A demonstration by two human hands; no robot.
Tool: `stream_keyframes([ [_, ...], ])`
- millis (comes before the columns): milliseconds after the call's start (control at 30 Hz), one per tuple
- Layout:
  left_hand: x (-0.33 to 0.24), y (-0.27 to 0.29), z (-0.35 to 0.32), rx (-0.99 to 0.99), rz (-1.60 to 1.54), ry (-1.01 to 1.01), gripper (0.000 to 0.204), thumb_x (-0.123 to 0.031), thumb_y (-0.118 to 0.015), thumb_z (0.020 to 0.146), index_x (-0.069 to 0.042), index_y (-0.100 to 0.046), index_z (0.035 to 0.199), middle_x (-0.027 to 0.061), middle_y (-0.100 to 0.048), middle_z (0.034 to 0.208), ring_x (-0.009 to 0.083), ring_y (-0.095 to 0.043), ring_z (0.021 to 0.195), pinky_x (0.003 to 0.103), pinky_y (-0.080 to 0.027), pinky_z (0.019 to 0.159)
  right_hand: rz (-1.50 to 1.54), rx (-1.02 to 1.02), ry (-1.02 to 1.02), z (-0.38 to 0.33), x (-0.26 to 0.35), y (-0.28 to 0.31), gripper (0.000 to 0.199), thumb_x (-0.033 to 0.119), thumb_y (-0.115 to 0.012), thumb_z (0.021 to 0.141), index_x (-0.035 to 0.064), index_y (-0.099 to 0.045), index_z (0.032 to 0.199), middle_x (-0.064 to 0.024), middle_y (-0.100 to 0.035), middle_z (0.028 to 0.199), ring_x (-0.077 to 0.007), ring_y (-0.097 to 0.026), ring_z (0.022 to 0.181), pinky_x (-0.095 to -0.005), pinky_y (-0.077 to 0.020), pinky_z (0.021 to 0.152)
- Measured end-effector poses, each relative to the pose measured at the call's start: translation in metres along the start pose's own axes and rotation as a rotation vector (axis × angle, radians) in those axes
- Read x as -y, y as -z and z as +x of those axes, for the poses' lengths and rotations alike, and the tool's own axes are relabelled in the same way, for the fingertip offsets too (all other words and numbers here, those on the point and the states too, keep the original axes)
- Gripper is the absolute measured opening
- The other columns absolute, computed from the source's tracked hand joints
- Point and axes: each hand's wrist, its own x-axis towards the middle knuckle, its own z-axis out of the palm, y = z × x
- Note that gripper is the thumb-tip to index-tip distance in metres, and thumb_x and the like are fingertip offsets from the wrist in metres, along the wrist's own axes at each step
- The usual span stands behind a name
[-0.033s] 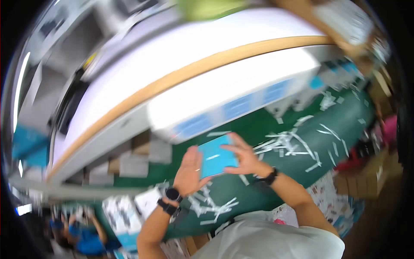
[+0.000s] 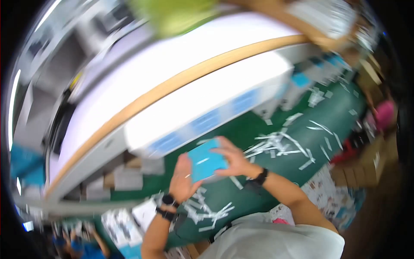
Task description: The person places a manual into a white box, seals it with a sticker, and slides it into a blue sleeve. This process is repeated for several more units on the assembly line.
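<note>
The blue box [image 2: 207,160] sits between my two hands, in front of me over the green table [image 2: 269,170]; blur leaves me unable to tell whether its underside touches the surface. My left hand [image 2: 183,176] is nearly flat, fingers straight along the box's left edge, thumb spread out by the lower corner, more a wall than a grasp. My right hand [image 2: 233,158] does the holding: its fingers bend over the upper right part of the top face and its thumb lies at the lower right, so the box is pinched at that end. To handle it well, I judge I should press evenly from both sides, since a hard squeeze on the right alone could twist the box or dent its face. The white strips [image 2: 280,144] lie loose to the right, with more strips below, so a low sweep of either wrist might drag some along.
</note>
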Motion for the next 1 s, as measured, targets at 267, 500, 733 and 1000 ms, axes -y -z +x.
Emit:
stream_keyframes([
  [267, -0.042, 0.016, 0.054, 0.14, 0.134, -0.082, 0.09, -0.043, -0.054, 0.089, 0.011, -0.02, 0.154, 0.0357, -0.02, 0.158, 0.0529, -0.015, 0.148, 0.061, -0.011, 0.12, 0.172, 0.088, -0.094, -0.058, -0.018, 0.032, 0.09, 0.034, -0.091, 0.07, 0.0167, -0.045, 0.146, -0.0213, -0.015, 0.163, -0.0374, -0.046, 0.136, -0.0402, -0.0548, 0.096],
  [500, -0.036, -0.028, 0.119, 0.091, 0.189, -0.06, 0.09, -0.044, -0.062, 0.087, 0.005, -0.026, 0.154, 0.0262, -0.029, 0.159, 0.0463, -0.026, 0.146, 0.055, -0.017, 0.121, 0.178, 0.11, -0.131, -0.058, -0.017, 0.028, 0.093, 0.035, -0.09, 0.067, 0.0194, -0.044, 0.146, -0.0191, -0.015, 0.163, -0.0328, -0.058, 0.122, -0.0381, -0.0545, 0.095],
  [733, -0.068, 0.005, 0.087, 0.273, 0.31, -0.142, 0.105, -0.059, -0.073, 0.075, 0.001, -0.033, 0.151, 0.0375, -0.03, 0.152, 0.0533, -0.031, 0.139, 0.061, -0.023, 0.115, 0.179, 0.088, -0.173, -0.053, -0.025, 0.034, 0.093, 0.043, -0.088, 0.067, 0.0186, -0.043, 0.145, -0.02, -0.02, 0.162, -0.0336, -0.065, 0.113, -0.0379, -0.0559, 0.09],
  [1000, 0.014, 0.027, 0.09, 0.164, 0.328, -0.188, 0.088, -0.048, -0.076, 0.077, -0.006, -0.044, 0.148, 0.0298, -0.04, 0.151, 0.0491, -0.04, 0.135, 0.056, -0.034, 0.111, 0.163, -0.157, -0.027, 0.0, -0.063, 0.027, 0.079, 0.038, -0.09, 0.066, 0.013, -0.058, 0.134, -0.0249, -0.039, 0.152, -0.0386, -0.046, 0.137, -0.0394, -0.0411, 0.11],
])
